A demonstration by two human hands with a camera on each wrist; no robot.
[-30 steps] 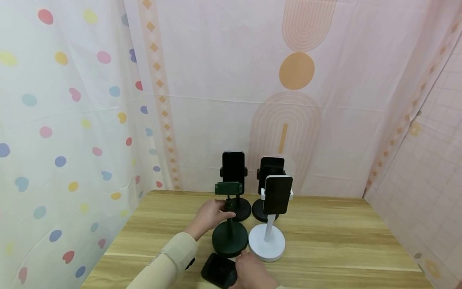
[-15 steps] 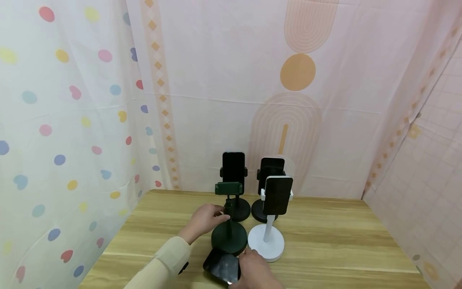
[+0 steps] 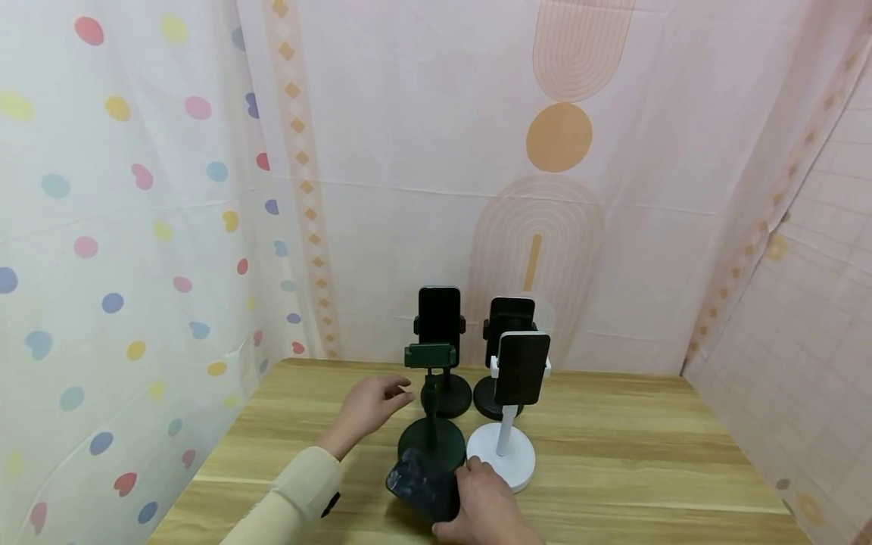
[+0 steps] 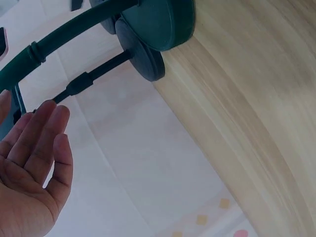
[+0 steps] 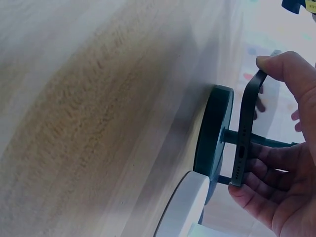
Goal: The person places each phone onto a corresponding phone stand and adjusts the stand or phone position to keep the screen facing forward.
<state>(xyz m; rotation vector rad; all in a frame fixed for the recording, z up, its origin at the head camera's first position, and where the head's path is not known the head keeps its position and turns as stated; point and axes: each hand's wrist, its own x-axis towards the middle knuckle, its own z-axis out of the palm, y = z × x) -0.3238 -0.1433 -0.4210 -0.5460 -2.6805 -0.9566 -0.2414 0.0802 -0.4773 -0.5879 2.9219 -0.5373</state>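
Note:
My right hand [image 3: 487, 503] grips a dark smartphone [image 3: 424, 486] by its edges, lifted off the table and tilted in front of a dark green phone stand [image 3: 431, 356]. In the right wrist view the phone's lower edge [image 5: 242, 150], with its port, faces the camera between thumb and fingertips. Just left of the green stand's post, my left hand [image 3: 368, 405] hangs apart from it with relaxed fingers, holding nothing. The clamp at the top of the green stand has no phone in it. The phone covers part of the round green base [image 3: 412, 437].
A white stand [image 3: 504, 458] holding a phone [image 3: 523, 367] stands right beside the green base. Behind are two black stands, one with a phone [image 3: 439, 318] on the left, one with a phone [image 3: 500, 322] on the right. Wood-grain table [image 3: 633, 454]; patterned curtains [image 3: 409, 151] surround it.
My right hand has raised the phone off the table and tilted it towards the green base. My left hand has let go of the green stand's post and drawn back to the left.

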